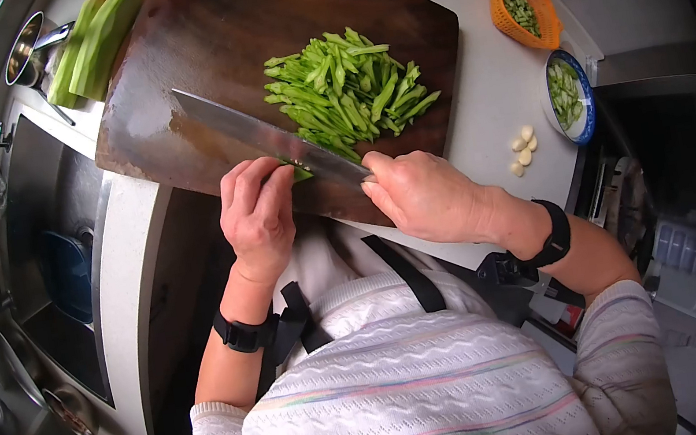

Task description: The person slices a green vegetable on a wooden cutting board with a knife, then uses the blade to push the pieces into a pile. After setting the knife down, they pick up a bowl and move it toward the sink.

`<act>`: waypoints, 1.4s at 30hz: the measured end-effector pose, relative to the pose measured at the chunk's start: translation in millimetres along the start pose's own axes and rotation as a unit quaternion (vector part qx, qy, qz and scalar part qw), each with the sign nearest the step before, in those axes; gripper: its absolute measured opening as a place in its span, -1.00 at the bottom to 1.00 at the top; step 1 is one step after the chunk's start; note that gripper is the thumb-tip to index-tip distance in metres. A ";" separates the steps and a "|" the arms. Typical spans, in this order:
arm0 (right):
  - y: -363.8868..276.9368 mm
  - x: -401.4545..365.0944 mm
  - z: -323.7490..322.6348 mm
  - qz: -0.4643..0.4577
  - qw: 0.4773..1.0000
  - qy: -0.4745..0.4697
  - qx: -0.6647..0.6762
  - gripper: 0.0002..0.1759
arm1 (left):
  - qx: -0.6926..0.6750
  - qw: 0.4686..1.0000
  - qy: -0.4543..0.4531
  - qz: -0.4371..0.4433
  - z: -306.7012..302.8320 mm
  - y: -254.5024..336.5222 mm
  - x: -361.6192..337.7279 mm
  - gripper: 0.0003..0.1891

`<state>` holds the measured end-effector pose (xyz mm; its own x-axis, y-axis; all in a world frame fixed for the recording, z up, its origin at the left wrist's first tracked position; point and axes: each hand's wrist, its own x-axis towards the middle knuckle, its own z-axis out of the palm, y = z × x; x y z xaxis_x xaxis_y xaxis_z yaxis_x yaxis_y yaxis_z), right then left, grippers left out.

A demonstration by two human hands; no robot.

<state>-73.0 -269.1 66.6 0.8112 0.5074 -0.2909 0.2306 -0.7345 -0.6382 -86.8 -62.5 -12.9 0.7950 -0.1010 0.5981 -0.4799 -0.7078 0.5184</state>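
My right hand [416,194] is closed around the handle of a broad-bladed kitchen knife [251,129], whose blade reaches up and left across the dark wooden cutting board [205,24]. Close against the blade, my left hand [258,208] has its fingers bent together on a small green vegetable piece [299,172], mostly hidden under the fingertips. Just beyond the knife lies a heap of sliced green vegetable [348,88], cut into slanting strips.
Long pale-green gourds [98,52] and a metal pot [26,49] are at upper left, above the sink [53,205]. On the right counter stand an orange basket [553,15] of green pieces, a blue-rimmed bowl [588,99] and several peeled garlic cloves [525,157].
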 end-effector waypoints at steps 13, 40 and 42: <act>-12.0 -20.0 -17.7 0.016 1.000 -0.023 -0.006 -0.82 | 0.006 1.000 -0.003 -0.004 0.0 -1.2 -0.5 -0.78; -5.6 -12.6 -8.7 0.039 0.998 -0.054 -0.004 -0.82 | 0.004 1.000 0.017 -0.008 4.4 -1.3 -3.3 -0.80; -8.1 -14.4 -11.7 0.031 0.998 -0.045 -0.005 -0.81 | 0.002 1.000 0.014 -0.007 3.7 -1.4 -2.8 -0.80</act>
<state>-80.2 -275.7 84.3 0.7726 0.4989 -0.3926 0.1869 -0.7698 -0.6104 -87.0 -63.8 -17.6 0.7909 -0.0714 0.6078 -0.4669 -0.7124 0.5239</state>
